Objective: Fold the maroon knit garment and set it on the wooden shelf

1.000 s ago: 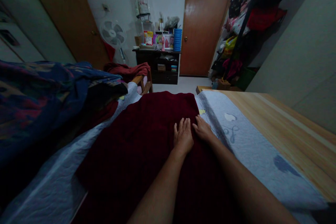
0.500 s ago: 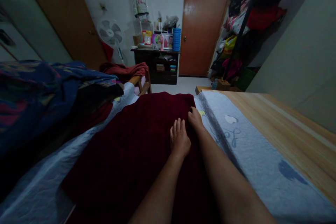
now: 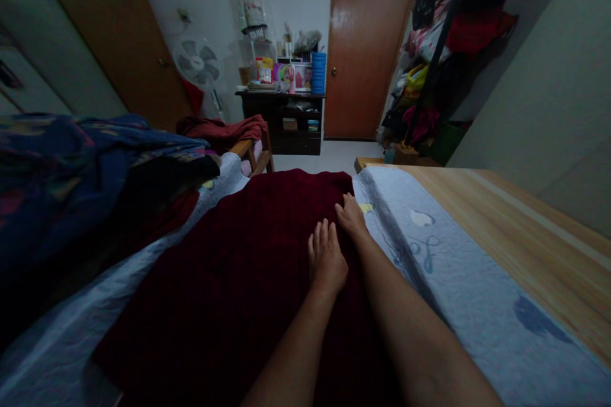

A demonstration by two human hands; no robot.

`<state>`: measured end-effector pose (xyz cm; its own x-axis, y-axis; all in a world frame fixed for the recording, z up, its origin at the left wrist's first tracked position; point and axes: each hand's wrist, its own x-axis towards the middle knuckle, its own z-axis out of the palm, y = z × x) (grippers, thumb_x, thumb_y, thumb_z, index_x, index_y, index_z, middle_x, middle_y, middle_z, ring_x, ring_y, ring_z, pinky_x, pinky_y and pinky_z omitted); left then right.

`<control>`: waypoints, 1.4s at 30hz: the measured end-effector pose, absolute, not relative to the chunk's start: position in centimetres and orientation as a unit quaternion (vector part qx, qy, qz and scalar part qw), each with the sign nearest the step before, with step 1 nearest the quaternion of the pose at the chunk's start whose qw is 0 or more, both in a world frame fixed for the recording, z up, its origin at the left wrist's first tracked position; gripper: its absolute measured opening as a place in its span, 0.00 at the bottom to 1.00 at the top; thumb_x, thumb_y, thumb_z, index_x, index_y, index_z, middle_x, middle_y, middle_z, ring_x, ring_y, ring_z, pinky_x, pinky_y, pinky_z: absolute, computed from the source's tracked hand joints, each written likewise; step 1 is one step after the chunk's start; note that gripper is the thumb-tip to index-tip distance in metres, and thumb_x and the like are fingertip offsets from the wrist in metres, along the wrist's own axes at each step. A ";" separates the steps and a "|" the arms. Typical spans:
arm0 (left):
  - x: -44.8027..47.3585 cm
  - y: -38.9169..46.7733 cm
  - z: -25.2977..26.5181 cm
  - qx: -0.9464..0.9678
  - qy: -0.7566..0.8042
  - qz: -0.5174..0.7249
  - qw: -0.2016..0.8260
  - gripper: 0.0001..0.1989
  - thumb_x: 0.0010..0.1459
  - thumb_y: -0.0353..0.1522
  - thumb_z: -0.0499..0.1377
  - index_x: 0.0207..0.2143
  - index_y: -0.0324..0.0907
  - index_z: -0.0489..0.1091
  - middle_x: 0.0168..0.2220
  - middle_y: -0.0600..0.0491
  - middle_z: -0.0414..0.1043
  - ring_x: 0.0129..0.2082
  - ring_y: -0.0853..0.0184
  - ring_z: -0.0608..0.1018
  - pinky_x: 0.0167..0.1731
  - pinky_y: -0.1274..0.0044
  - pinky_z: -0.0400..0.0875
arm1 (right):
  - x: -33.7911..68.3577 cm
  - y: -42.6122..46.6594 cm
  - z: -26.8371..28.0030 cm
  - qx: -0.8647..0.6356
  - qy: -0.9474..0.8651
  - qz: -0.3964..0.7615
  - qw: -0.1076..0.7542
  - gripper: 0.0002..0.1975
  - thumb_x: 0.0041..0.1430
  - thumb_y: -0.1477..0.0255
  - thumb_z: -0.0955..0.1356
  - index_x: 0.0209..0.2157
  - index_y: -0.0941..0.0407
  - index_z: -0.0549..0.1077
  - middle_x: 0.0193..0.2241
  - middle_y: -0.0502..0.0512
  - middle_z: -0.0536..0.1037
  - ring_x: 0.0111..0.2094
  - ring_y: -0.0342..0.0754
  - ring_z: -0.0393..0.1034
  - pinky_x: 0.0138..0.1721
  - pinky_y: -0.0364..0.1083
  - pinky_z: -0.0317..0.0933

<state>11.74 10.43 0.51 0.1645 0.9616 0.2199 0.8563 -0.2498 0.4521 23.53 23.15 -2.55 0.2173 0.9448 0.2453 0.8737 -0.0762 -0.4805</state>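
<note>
Both hands flat on a dark red blanket (image 3: 248, 254) spread over the bed. Left hand (image 3: 326, 257) lies palm down, fingers stretched and close together, pressing on the blanket near its middle-right part. Right hand (image 3: 351, 217) is a bit farther out, also flat and open, fingers on the blanket's right edge just beside the pale blue sheet (image 3: 429, 261). Neither hand grips anything; the two are near each other, not clearly touching. The blanket runs from the near edge of the view out to the far end of the bed, covering the sheet's middle.

Left of it, a heap of dark blue patterned bedding (image 3: 71, 172) sits on the bed. Right of the sheet, a bare wooden bed board (image 3: 525, 235) shows. At the far end a red cloth (image 3: 224, 128) is draped over a wooden chair. Farther off: a white fan (image 3: 196, 63), a dark cluttered shelf unit (image 3: 286, 114), a brown door (image 3: 365, 44), and clothes hanging on a rack (image 3: 458, 32) at far right.
</note>
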 end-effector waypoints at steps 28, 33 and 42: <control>12.1 10.1 0.4 0.750 0.620 0.212 0.086 0.32 0.56 0.25 0.50 0.64 0.35 0.52 0.67 0.44 0.47 0.67 0.58 0.49 0.64 0.62 0.46 | 23.7 25.8 -0.8 -0.733 -0.647 0.054 0.202 0.33 0.63 0.61 0.58 0.65 0.64 0.50 0.68 0.66 0.42 0.67 0.59 0.38 0.63 0.55 0.43; 12.2 10.0 0.5 0.749 0.621 0.212 0.089 0.31 0.56 0.25 0.50 0.64 0.36 0.52 0.67 0.44 0.47 0.67 0.58 0.49 0.64 0.63 0.46 | 23.8 26.0 -0.8 -0.729 -0.652 0.066 0.198 0.32 0.63 0.62 0.59 0.63 0.64 0.53 0.66 0.69 0.47 0.65 0.60 0.44 0.61 0.55 0.45; 12.2 10.0 0.2 0.750 0.620 0.219 0.078 0.32 0.55 0.26 0.50 0.64 0.37 0.53 0.67 0.44 0.47 0.67 0.57 0.49 0.64 0.61 0.46 | 23.5 27.2 -0.5 -0.732 -0.590 0.032 0.338 0.25 0.58 0.73 0.61 0.56 0.65 0.58 0.51 0.67 0.71 0.51 0.54 0.66 0.53 0.49 0.57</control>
<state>12.21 10.03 0.23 0.1360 0.9632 0.2318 0.8946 -0.2200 0.3891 23.55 27.18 -0.48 0.3018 0.8860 0.3522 0.8426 -0.0751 -0.5333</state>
